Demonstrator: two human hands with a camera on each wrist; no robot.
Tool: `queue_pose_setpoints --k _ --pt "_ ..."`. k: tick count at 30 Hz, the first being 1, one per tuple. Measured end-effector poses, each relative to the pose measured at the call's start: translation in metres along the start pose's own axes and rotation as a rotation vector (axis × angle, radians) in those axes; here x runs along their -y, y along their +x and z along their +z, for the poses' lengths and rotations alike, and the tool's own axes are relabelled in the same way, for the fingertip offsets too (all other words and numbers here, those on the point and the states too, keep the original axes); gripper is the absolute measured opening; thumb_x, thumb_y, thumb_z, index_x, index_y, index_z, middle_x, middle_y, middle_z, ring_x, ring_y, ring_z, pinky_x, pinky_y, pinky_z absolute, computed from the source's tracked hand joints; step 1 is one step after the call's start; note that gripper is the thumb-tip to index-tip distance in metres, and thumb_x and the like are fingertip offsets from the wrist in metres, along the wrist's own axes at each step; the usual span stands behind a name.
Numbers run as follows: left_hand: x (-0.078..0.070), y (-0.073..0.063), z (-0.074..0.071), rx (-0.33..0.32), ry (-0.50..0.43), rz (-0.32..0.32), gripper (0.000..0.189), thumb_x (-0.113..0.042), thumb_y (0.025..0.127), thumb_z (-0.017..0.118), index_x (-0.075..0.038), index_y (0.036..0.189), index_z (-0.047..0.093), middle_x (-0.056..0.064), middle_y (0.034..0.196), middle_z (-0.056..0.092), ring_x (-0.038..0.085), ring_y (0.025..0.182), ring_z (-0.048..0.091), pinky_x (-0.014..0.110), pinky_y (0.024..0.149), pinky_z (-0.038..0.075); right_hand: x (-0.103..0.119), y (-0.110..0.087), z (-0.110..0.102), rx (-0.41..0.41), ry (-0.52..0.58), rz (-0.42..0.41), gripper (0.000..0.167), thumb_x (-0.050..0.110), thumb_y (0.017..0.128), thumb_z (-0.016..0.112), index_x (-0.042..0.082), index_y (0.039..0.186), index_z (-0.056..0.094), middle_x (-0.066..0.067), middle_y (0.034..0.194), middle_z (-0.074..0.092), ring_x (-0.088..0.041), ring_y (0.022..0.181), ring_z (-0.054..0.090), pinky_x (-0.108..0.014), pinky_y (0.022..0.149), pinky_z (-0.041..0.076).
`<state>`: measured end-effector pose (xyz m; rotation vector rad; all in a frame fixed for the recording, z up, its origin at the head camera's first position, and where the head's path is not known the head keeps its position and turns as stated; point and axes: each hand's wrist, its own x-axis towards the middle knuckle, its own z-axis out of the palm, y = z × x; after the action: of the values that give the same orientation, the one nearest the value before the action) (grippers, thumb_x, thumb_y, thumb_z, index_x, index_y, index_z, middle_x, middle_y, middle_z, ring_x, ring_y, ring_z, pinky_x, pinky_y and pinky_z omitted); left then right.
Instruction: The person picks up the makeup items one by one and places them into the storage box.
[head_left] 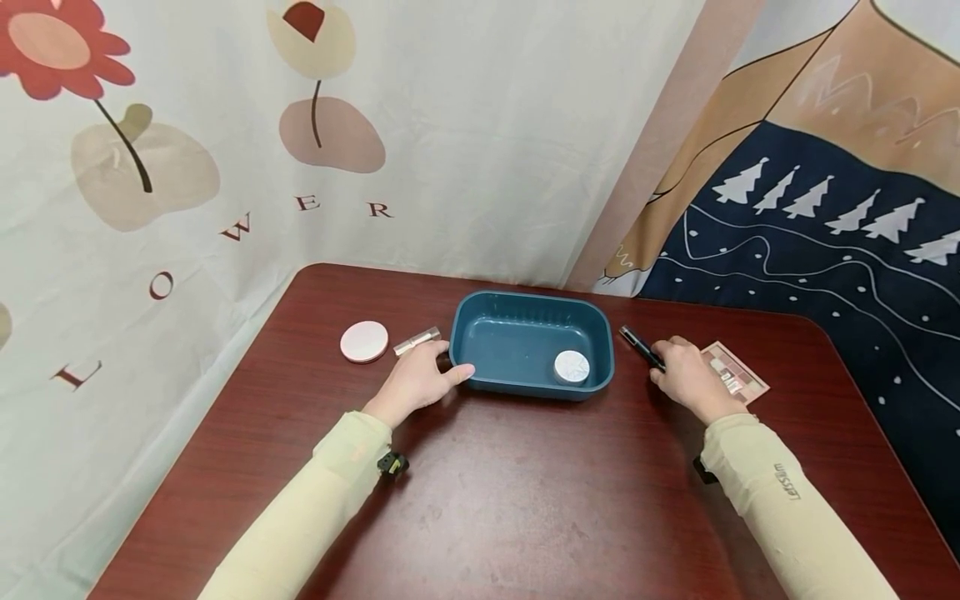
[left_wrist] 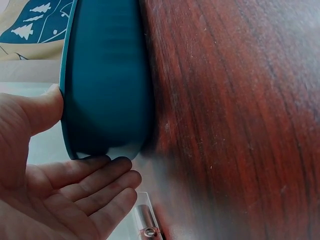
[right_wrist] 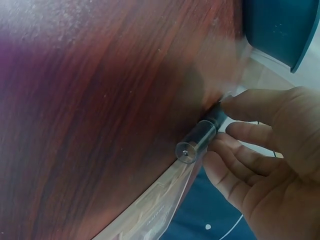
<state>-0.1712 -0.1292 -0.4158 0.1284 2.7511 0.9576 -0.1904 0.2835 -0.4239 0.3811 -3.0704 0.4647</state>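
A dark teal plastic basin [head_left: 525,387] stands at the far middle of the table. At its front left corner is my left hand [head_left: 416,379], thumb on the rim and nearly straight fingers against the outer end wall, as the left wrist view shows. Inside the basin, at its right, lies a round white marbled case [head_left: 572,367]. To the right, my right hand [head_left: 690,375] pinches a slim black cosmetic tube [head_left: 639,344] between thumb and fingers. Its clear end [right_wrist: 192,147] points toward the right wrist camera. Beneath and beside that hand lies an eyeshadow palette [head_left: 738,375].
A round pale pink compact [head_left: 364,342] sits on the left of the reddish-brown table [head_left: 525,500]. Between it and the basin lies a lipstick-like tube [head_left: 417,340], partly behind my left hand. Printed curtains [head_left: 465,167] hang along the table's back edge.
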Motion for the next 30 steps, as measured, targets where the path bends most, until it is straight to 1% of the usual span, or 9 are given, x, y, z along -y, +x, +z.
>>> queue_pose_setpoints --k 6,13,19,25,30 --pt "0.001 0.001 0.001 -0.002 0.006 0.005 0.075 -0.045 0.097 0.07 0.003 0.151 0.049 0.02 0.151 0.054 0.038 0.142 0.048 0.052 0.116 0.041 0.001 0.002 0.002 -0.021 -0.015 -0.014 0.026 -0.003 0.087 0.071 -0.015 0.109 0.065 -0.028 0.097 0.061 -0.04 0.086 0.063 -0.057 0.079 0.056" --pt "0.001 0.001 0.001 -0.002 0.005 0.01 0.074 -0.045 0.097 0.07 0.002 0.15 0.05 0.02 0.15 0.055 0.038 0.141 0.049 0.053 0.115 0.041 0.005 0.005 0.0 -0.019 -0.032 -0.018 0.018 -0.003 0.086 0.071 -0.011 0.101 0.065 -0.024 0.091 0.059 -0.038 0.083 0.061 -0.056 0.077 0.055" --pt "0.0 0.002 0.001 -0.009 -0.005 0.013 0.072 -0.045 0.097 0.071 0.001 0.149 0.052 0.019 0.148 0.057 0.037 0.138 0.052 0.052 0.113 0.043 0.002 0.008 0.002 -0.04 -0.062 -0.038 0.014 -0.004 0.083 0.072 -0.01 0.093 0.064 -0.023 0.085 0.057 -0.04 0.08 0.061 -0.056 0.076 0.055" --pt "0.0 0.002 0.0 -0.013 -0.004 0.012 0.074 -0.045 0.096 0.071 0.002 0.15 0.051 0.019 0.148 0.056 0.037 0.14 0.05 0.052 0.114 0.042 -0.001 0.011 0.004 -0.046 -0.09 -0.056 0.013 -0.004 0.082 0.072 -0.008 0.087 0.061 -0.022 0.082 0.056 -0.04 0.078 0.061 -0.055 0.074 0.056" --pt "0.001 0.001 0.001 -0.008 -0.006 0.007 0.073 -0.045 0.097 0.071 0.001 0.149 0.052 0.019 0.149 0.056 0.037 0.14 0.05 0.053 0.114 0.042 -0.001 0.013 0.005 -0.039 -0.103 -0.056 0.012 -0.005 0.082 0.072 -0.007 0.085 0.06 -0.022 0.081 0.056 -0.039 0.076 0.061 -0.053 0.072 0.056"
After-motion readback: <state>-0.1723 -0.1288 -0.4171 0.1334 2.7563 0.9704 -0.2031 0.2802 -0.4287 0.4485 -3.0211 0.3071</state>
